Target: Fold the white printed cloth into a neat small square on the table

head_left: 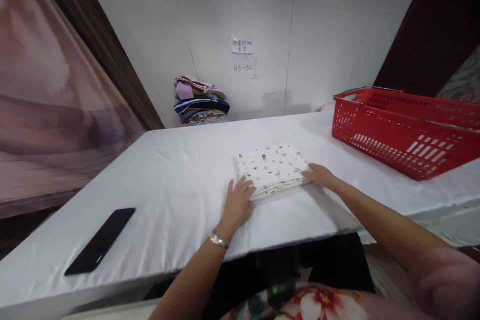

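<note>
A folded white cloth [272, 166] with a small scattered leaf-like print lies in layers on the white-covered table. My left hand [239, 203], a silvery bracelet at its wrist, rests against the cloth's near left corner with its fingers apart. At the opposite side, my right hand [319, 175] has its fingers closed on the cloth's right edge; part of the grip is hidden from view. The layered folds show along the near edge.
A red plastic basket [382, 132] with metal handles stands at the right. Several folded fabrics form a stack [202, 101] by the back wall. A black phone [100, 241] lies at the left front of the table [161, 185]. Paper signs [244, 67] hang on the wall.
</note>
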`<state>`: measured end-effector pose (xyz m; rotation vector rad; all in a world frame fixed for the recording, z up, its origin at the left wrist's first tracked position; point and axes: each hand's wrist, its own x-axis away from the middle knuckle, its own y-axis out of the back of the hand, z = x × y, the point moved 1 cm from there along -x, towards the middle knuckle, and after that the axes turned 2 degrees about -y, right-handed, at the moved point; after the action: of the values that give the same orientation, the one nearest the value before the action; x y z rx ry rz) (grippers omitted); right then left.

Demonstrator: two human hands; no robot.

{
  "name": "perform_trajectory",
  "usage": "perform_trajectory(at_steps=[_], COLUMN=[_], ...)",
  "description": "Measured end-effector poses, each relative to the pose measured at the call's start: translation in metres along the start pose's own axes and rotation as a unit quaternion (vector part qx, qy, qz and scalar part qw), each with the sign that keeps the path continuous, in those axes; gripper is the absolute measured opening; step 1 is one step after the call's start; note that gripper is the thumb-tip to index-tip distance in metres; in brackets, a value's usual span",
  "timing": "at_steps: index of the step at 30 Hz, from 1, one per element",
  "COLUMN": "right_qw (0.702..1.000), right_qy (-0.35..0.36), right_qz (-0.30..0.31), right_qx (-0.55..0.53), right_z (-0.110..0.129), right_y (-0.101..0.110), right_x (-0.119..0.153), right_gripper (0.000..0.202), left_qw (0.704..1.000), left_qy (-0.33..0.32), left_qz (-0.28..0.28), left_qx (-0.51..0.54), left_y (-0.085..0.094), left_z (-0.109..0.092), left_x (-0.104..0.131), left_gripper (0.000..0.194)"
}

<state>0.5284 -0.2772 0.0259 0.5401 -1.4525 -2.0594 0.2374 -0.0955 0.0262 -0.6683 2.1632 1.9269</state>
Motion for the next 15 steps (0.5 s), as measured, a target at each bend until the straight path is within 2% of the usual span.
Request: perform_trajectory(at_steps=[2,4,6,8,10,15], right_qw=[0.998,0.991,0.991,0.989,0.98,0.944], right_qy=[0.029,0.073,0.081,0.093,0.141,0.313], right_qz=[0.026,0.048,0.008,-0.058,-0.101,-0.073], right_qx=[-0.043,-0.101,-0.11,-0.1,-0.103,-0.07], right_z=[0.001,0.002,0.003,0.006,0.015,0.035], right_y=[-0.004,-0.005,0.0,0.007,0.011,-0.001], right_x=[0.035,0.065,0.082,0.089,0.09,0.094], right_gripper=[0.053,0.049,0.045,0.04,0.036,0.027], left_qw=[0.999,0.996,0.996,0.996,0.996,0.994], left_qy=[0.046,0.073,0.08,0.078,0.08,0.101], left_qz=[-0.013,-0.019,-0.015,-0.01,-0.011,-0.034], left_qx=[-0.025,-0.037,-0.038,-0.032,-0.022,-0.002], left_y=[0.009,0.015,0.018,0.018,0.016,0.009], left_z=[0.02,0.03,0.031,0.024,0.017,0.012], left_x=[0.012,0.02,0.023,0.022,0.021,0.022], left_gripper=[0.046,0.046,0.047,0.048,0.046,0.03])
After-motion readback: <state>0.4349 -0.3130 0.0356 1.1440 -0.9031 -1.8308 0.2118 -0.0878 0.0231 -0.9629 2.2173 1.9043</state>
